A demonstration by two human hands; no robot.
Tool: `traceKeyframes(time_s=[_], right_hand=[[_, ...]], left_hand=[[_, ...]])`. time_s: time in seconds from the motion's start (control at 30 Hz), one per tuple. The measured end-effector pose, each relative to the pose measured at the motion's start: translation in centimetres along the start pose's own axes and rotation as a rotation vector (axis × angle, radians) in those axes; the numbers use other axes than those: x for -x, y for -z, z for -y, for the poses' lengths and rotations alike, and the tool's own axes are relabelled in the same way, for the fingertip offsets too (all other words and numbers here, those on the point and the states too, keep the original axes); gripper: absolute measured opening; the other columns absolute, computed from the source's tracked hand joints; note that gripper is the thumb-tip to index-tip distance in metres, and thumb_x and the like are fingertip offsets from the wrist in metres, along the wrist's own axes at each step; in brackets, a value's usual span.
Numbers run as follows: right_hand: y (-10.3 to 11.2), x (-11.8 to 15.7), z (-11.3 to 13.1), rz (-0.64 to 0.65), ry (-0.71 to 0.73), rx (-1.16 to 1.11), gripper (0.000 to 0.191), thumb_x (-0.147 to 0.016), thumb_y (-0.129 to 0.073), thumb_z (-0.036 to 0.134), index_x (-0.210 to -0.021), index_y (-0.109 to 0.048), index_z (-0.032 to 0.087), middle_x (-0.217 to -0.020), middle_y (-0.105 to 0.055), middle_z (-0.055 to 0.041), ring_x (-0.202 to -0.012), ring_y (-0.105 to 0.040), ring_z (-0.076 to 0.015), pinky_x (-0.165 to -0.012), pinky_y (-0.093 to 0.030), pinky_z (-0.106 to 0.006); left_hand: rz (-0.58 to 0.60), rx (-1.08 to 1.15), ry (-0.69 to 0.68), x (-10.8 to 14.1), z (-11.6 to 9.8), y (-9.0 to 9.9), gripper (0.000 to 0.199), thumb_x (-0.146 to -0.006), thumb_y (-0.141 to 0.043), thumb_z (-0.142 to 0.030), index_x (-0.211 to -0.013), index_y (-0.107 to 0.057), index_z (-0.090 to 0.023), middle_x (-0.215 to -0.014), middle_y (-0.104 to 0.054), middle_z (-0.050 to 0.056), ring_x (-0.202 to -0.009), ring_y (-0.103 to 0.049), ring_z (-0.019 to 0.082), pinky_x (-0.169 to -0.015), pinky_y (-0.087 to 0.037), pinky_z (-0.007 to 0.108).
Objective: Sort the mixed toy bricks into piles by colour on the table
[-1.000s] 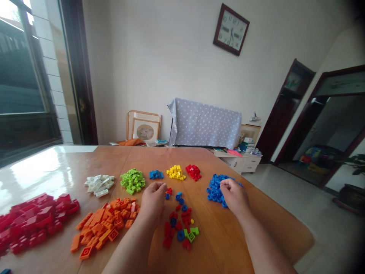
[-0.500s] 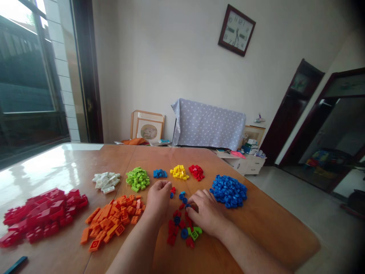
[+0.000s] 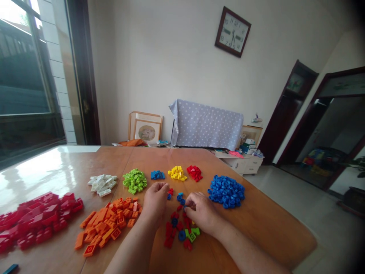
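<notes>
My left hand [image 3: 155, 198] is closed, thumb and fingers pressed together; whatever it holds is hidden. Just right of its fingertips show a small red brick [image 3: 171, 191] and a blue round brick [image 3: 169, 196]. My right hand [image 3: 202, 211] is pinched over the loose pieces, thumb and forefinger on a small blue brick [image 3: 185, 207], mostly covered. Below the hands lies a loose cluster of red bricks [image 3: 169, 230], blue round bricks [image 3: 181, 236] and lime green bricks [image 3: 192, 236]. Between the hands sits another blue round brick [image 3: 183, 201].
Sorted piles stand around the wooden table [image 3: 242, 243]: dark pink bricks [image 3: 42, 213], orange bricks [image 3: 107, 224], white bricks [image 3: 103, 183], lime bricks [image 3: 135, 180], yellow bricks [image 3: 177, 173], red bricks [image 3: 194, 172] and blue round bricks [image 3: 226, 191]. A dark teal strip [image 3: 11, 268] lies front left.
My right hand has drawn its fingers together into a pinch over the loose bricks. My left hand stays closed in nearly the same place. The whole view has shifted slightly.
</notes>
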State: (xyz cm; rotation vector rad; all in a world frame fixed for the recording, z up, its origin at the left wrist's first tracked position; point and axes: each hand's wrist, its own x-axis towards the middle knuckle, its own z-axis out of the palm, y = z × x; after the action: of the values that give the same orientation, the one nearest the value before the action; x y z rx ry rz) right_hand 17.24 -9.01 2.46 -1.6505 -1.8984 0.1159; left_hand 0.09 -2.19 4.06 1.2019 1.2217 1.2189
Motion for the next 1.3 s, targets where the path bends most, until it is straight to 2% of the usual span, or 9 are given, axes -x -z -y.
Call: traceKeyframes(time_s=[0.2, 0.3, 0.43, 0.53, 0.63, 0.83, 1.0, 1.17, 1.3], right_hand=[[1.1, -0.7, -2.2, -0.146, -0.017, -0.055, 0.003, -0.081, -0.061, 0.024, -0.081, -0.064, 0.023, -0.081, -0.067, -0.0004, -0.082, -0.059, -0.0170, -0.075, -0.044, -0.027], [3.3, -1.2, -5.2, -0.349, -0.103, -0.053, 0.014, -0.085, -0.058, 0.034, -0.083, -0.065, 0.022, -0.084, -0.069, -0.0030, -0.083, -0.062, -0.0189, -0.077, -0.046, -0.029], [6.6, -1.0, -10.5, -0.617, -0.358, 0.018, 0.026, -0.082, -0.055, 0.045, -0.083, -0.068, 0.022, -0.081, -0.072, -0.0049, -0.078, -0.063, -0.0208, -0.071, -0.046, -0.029], [8.0, -0.5, -13.4, -0.609, -0.523, 0.083, 0.029, -0.079, -0.055, 0.048, -0.080, -0.071, 0.023, -0.081, -0.073, -0.0046, -0.074, -0.064, -0.0213, -0.063, -0.044, -0.028], [8.3, -0.1, -14.5, -0.515, -0.609, 0.143, 0.029, -0.077, -0.055, 0.048, -0.078, -0.072, 0.025, -0.080, -0.073, -0.0034, -0.071, -0.064, -0.0205, -0.057, -0.040, -0.027], [8.2, -0.1, -14.6, -0.419, -0.646, 0.204, 0.030, -0.080, -0.053, 0.049, -0.081, -0.074, 0.027, -0.085, -0.074, -0.0027, -0.070, -0.063, -0.0185, -0.056, -0.039, -0.026], [7.9, -0.1, -14.2, -0.481, -0.624, 0.163, 0.033, -0.082, -0.051, 0.049, -0.090, -0.073, 0.026, -0.089, -0.074, -0.0032, -0.075, -0.065, -0.0195, -0.061, -0.042, -0.027], [6.9, -0.5, -11.8, -0.590, -0.402, 0.081, 0.034, -0.085, -0.049, 0.048, -0.093, -0.071, 0.023, -0.092, -0.073, -0.0050, -0.085, -0.065, -0.0214, -0.076, -0.047, -0.031], [5.5, -1.2, -8.1, -0.485, -0.181, 0.010, 0.032, -0.088, -0.047, 0.044, -0.091, -0.070, 0.021, -0.088, -0.071, -0.0067, -0.082, -0.063, -0.0206, -0.078, -0.048, -0.032]], left_hand=[[0.002, -0.021, 0.037, -0.3, 0.0, 0.1, 0.036, -0.070, -0.061, -0.048, -0.084, -0.064, -0.015, -0.079, -0.067, 0.007, -0.071, -0.058, 0.019, -0.055, -0.034, 0.024], [0.006, -0.024, 0.053, -0.2, -0.2, 0.1, 0.036, -0.069, -0.061, -0.048, -0.085, -0.064, -0.016, -0.080, -0.067, 0.007, -0.071, -0.059, 0.018, -0.054, -0.034, 0.023], [0.017, -0.010, 0.064, 0.0, -0.3, 0.1, 0.035, -0.069, -0.062, -0.047, -0.085, -0.063, -0.016, -0.080, -0.067, 0.006, -0.067, -0.058, 0.016, -0.053, -0.034, 0.022], [0.021, -0.007, 0.069, 0.0, -0.1, 0.1, 0.035, -0.070, -0.062, -0.047, -0.086, -0.063, -0.016, -0.083, -0.067, 0.007, -0.068, -0.058, 0.016, -0.053, -0.034, 0.022], [0.022, -0.019, 0.068, -0.1, 0.0, 0.2, 0.035, -0.072, -0.061, -0.046, -0.088, -0.063, -0.015, -0.085, -0.067, 0.008, -0.069, -0.058, 0.017, -0.053, -0.033, 0.022], [0.026, -0.014, 0.078, -0.1, -0.2, 0.2, 0.035, -0.073, -0.061, -0.046, -0.090, -0.063, -0.016, -0.086, -0.067, 0.008, -0.069, -0.057, 0.016, -0.053, -0.033, 0.022], [0.014, 0.014, 0.082, 0.1, -0.3, 0.2, 0.032, -0.073, -0.061, -0.044, -0.087, -0.062, -0.016, -0.082, -0.065, 0.006, -0.065, -0.054, 0.014, -0.053, -0.033, 0.022], [-0.007, 0.041, 0.044, 0.0, 0.1, 0.2, 0.030, -0.071, -0.063, -0.043, -0.085, -0.062, -0.016, -0.075, -0.063, 0.004, -0.064, -0.054, 0.014, -0.055, -0.035, 0.022], [-0.028, 0.014, 0.033, -0.2, 0.3, 0.1, 0.029, -0.071, -0.063, -0.044, -0.081, -0.061, -0.016, -0.073, -0.063, 0.003, -0.063, -0.055, 0.015, -0.055, -0.036, 0.023]])
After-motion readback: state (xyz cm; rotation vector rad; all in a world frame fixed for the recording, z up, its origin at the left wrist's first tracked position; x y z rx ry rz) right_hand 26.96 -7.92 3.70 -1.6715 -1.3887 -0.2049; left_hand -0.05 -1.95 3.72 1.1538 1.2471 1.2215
